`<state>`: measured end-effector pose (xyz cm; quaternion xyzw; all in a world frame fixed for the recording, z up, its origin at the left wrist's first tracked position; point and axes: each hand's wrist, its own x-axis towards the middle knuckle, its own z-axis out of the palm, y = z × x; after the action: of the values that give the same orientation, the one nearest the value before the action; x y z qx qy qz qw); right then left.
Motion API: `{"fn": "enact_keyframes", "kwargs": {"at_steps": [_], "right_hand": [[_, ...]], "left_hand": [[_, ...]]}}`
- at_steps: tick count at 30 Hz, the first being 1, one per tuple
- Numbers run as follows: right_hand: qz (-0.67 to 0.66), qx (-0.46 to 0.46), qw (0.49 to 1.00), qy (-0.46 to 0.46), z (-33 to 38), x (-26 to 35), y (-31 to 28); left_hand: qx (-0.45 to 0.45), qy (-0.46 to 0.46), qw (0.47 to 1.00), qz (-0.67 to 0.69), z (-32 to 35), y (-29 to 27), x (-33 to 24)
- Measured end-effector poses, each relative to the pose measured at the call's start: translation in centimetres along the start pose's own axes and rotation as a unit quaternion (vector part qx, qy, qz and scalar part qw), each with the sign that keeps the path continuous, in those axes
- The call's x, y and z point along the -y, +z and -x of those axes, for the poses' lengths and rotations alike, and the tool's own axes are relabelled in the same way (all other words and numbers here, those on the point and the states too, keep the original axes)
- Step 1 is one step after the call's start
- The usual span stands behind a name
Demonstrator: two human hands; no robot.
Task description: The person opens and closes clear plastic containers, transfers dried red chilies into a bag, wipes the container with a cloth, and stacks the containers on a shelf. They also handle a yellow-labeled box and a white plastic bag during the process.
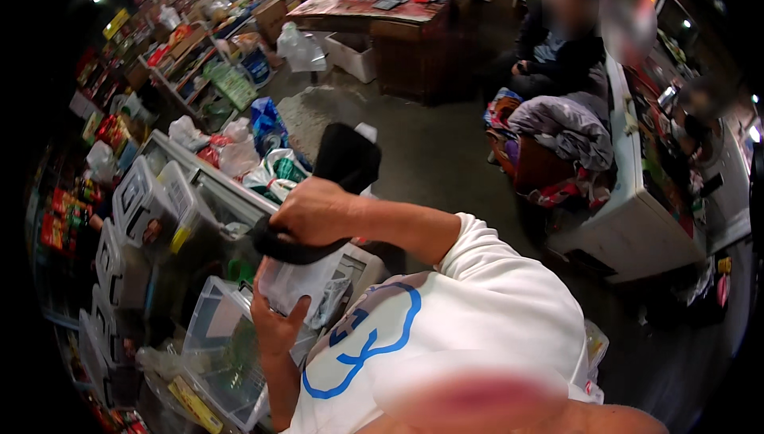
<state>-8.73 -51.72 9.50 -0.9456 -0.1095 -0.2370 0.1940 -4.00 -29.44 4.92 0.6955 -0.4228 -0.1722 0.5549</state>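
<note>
My right hand (318,211) is closed around a black tool (346,159) with a thick upper end and a curved black lower part, held in front of my white T-shirt. Just below it my left hand (274,326) grips a clear plastic bag (298,283) from underneath, thumb up against its side. The tool's lower curve lies at the mouth of the bag. What is inside the bag I cannot make out. Both hands are above the glass-topped chest freezer (231,195) on my left.
Several clear lidded plastic bins (143,203) stand on and around the freezer. Shelves of packaged goods (183,52) line the left. A wooden counter (398,36) stands at the back. A person sits at upper right (557,52) beside a white chest freezer (629,219) and piled cloth (557,128).
</note>
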Motion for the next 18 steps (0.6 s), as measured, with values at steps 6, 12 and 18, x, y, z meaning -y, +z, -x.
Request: {"fn": "enact_keyframes", "kwargs": {"at_steps": [6,12,18], "right_hand": [[-0.042,0.045,0.998,0.029,0.4,0.1,2.5],[-0.028,0.038,0.999,-0.018,-0.1,0.9,5.6],[0.001,0.026,0.998,-0.063,-0.7,6.8,10.9]], "left_hand": [[-0.098,-0.033,0.993,-0.051,0.6,1.2,2.9],[-0.123,-0.044,0.991,-0.034,1.1,2.2,5.4],[-0.178,-0.046,0.983,-0.024,5.4,2.1,11.0]]}}
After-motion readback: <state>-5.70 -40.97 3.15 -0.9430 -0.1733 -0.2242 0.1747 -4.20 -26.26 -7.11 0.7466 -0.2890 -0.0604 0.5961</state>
